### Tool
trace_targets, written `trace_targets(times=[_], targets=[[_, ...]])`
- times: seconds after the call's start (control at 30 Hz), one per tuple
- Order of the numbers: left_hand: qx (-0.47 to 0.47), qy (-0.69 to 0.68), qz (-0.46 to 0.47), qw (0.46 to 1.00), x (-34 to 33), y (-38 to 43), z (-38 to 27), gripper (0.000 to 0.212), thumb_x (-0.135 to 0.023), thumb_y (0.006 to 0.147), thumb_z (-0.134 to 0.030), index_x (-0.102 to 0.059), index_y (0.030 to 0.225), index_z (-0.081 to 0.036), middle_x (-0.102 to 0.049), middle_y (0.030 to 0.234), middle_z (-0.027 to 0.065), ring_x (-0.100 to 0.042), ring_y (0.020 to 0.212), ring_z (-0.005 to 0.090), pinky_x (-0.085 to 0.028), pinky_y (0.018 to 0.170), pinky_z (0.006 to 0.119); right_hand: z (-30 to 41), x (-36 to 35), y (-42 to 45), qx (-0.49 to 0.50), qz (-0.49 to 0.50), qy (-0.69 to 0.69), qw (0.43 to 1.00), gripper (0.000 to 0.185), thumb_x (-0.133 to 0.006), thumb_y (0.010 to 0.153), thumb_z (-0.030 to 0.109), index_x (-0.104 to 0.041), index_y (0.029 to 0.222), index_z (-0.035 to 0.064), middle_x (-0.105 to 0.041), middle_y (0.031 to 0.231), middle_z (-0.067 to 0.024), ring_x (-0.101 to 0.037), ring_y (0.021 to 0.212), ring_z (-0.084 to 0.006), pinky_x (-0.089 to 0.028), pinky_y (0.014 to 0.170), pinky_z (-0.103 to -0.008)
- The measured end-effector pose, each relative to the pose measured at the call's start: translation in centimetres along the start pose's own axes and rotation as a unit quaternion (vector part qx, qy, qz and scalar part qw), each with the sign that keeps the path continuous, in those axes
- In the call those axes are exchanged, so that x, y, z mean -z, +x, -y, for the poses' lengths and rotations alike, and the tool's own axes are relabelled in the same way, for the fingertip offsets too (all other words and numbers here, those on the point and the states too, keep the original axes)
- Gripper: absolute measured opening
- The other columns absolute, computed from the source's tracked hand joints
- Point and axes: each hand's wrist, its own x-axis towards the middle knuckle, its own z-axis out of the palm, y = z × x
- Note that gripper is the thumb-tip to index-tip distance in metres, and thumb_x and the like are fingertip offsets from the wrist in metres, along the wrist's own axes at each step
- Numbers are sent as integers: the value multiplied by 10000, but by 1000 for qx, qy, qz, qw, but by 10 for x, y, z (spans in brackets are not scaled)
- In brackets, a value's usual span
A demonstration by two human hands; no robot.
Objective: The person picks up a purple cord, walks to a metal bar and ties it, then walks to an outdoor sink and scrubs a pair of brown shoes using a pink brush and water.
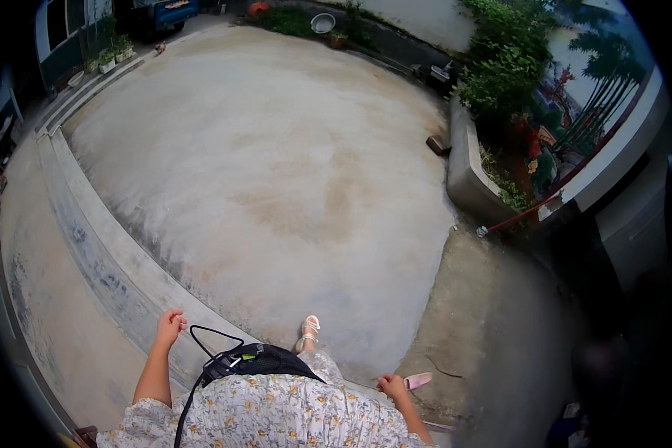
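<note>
My left hand (171, 327) hangs loosely to the left of my body, fingers curled, with no object visible in it. Close to its right is a black waist bag (257, 360) with a looped black cord (215, 331) and a cable. My right hand (391, 385) is low on the right, its fingers partly curled, and no held object shows. Beside it on the ground lies a pink slipper (419, 381). One foot in a light strappy sandal (310, 330) is out in front on the concrete. I wear a flowered top.
A concrete step edge (117, 241) curves along the left. At right stand a low planter wall (470, 168) with plants and a brown block (438, 145). A red pole (518, 217) juts near it. Far back are a metal basin (322, 23), a small animal (160, 48) and a blue vehicle (173, 12).
</note>
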Motion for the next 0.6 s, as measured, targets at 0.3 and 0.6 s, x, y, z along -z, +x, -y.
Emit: trace_targets(times=[0.3, 0.6], targets=[[79, -47, -53, 994, -139, 201, -25, 195, -422, 870, -98, -529, 1015, -23, -617, 759, 100, -584, 553, 138, -451, 487, 231, 149, 86, 314, 86, -66, 47, 993, 252, -549, 829, 227, -626, 887, -6, -649, 710, -86, -615, 591, -139, -497, 573, -278], [60, 10, 18, 998, -257, 483, -148, 183, -411, 862, -74, -536, 986, -23, -607, 711, 91, -578, 532, 136, -448, 466, 241, 347, 199, 503, 194, -142, -23, 970, 231, -541, 833, 231, -632, 926, 40, -654, 738, -67, -607, 609, -131, -484, 601, -281]])
